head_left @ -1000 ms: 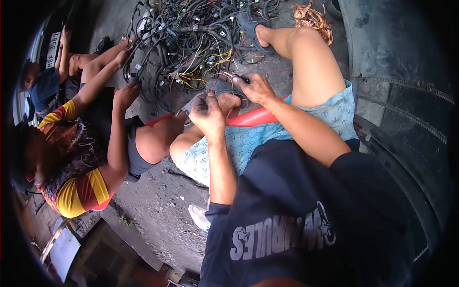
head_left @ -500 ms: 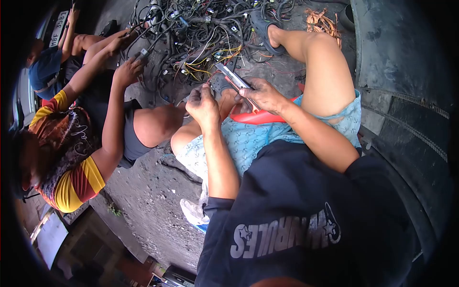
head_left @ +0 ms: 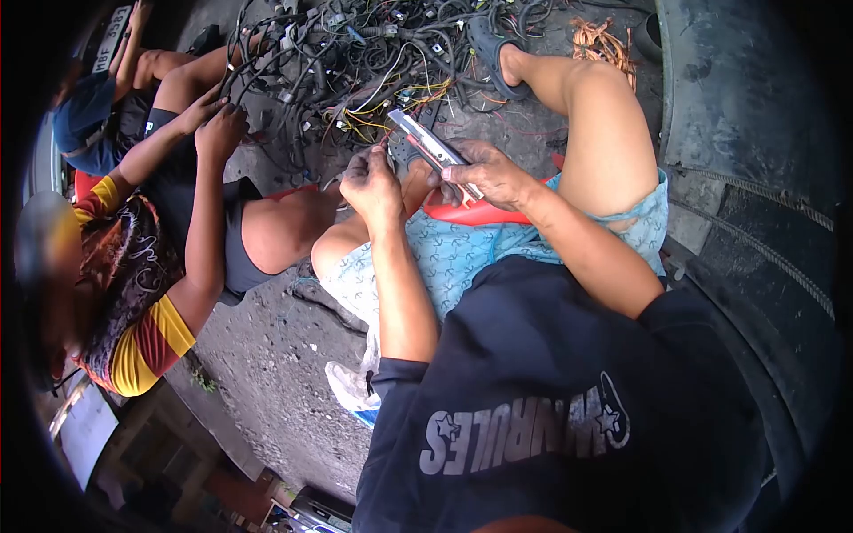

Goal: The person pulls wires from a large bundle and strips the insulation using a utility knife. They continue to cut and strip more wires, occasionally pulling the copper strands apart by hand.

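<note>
My right hand (head_left: 489, 173) is closed around a snap-off utility knife (head_left: 431, 142), its long blade out and angled up to the left. A reddish strip lies along the knife's underside, and coppery strands (head_left: 468, 201) poke out below the same hand. Just left of the knife, my left hand (head_left: 373, 188) is pinched shut on a thin reddish wire (head_left: 386, 140), whose end shows above the fingertips. Beyond both hands spreads a tangled heap of wire harnesses (head_left: 355, 67), mostly black with yellow, red and white wires and connectors.
A bundle of stripped copper wire (head_left: 602, 46) lies beyond my right knee. At left, a co-worker in a yellow-sleeved shirt (head_left: 155, 342) handles black cables; another person (head_left: 84, 129) sits farther back. Large dark tyres (head_left: 755, 240) stand at right. A white plastic bag (head_left: 348, 384) rests on the ground.
The knife has shifted slightly up and left, and my left hand has moved a little upward. The co-worker's hands have drawn closer together on the black cables, and that person's head has moved.
</note>
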`<state>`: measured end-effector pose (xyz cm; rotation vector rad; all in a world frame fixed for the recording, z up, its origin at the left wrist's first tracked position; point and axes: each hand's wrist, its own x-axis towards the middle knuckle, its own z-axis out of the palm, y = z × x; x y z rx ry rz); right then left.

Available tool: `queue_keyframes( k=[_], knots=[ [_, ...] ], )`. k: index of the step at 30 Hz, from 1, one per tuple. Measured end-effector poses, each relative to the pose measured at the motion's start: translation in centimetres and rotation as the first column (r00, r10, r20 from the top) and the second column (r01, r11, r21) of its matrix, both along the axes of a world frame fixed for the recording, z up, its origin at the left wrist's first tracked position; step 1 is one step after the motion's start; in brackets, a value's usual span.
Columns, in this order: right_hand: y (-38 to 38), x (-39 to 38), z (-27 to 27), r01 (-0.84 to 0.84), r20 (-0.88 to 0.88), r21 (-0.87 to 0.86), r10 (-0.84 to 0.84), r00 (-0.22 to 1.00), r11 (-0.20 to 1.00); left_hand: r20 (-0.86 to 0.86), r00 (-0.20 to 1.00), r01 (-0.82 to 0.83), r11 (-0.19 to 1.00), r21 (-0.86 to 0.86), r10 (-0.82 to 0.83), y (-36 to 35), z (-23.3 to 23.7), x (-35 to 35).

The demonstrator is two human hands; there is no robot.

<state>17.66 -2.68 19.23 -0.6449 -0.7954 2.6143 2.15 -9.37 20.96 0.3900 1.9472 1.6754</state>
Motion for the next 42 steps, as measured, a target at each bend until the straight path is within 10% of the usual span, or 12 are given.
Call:
queue_keyframes(
  k=[11, 13, 17, 22, 42],
  knots=[
    [-0.3, 0.4, 0.0, -0.132, 0.196, 0.202, 0.092, 0.976, 0.971, 0.023, 1.000, 0.005, 1.000, 0.016, -0.006, -0.4, -0.3, 0.0],
    [-1.0, 0.0, -0.4, -0.046, 0.230, 0.774, -0.212, 0.950, 0.632, 0.028, 1.000, 0.014, 1.000, 0.019, -0.015, -0.5, -0.1, 0.2],
    [-1.8, 0.2, 0.2, -0.175, 0.396, 0.701, -0.174, 0.901, 0.691, 0.044, 0.999, 0.025, 1.000, -0.017, -0.025, -1.0, 0.2, 0.5],
    [-2.8, 0.4, 0.0, -0.089, 0.258, 0.867, -0.288, 0.922, 0.490, -0.141, 0.989, 0.045, 0.999, -0.014, -0.047, -1.3, -0.6, 1.3],
    [-3.7, 0.7, -0.7, -0.060, 0.343, 0.714, -0.274, 0.898, 0.697, -0.018, 0.999, 0.035, 0.999, -0.004, -0.035, -2.1, 1.1, 2.8]
  ],
)
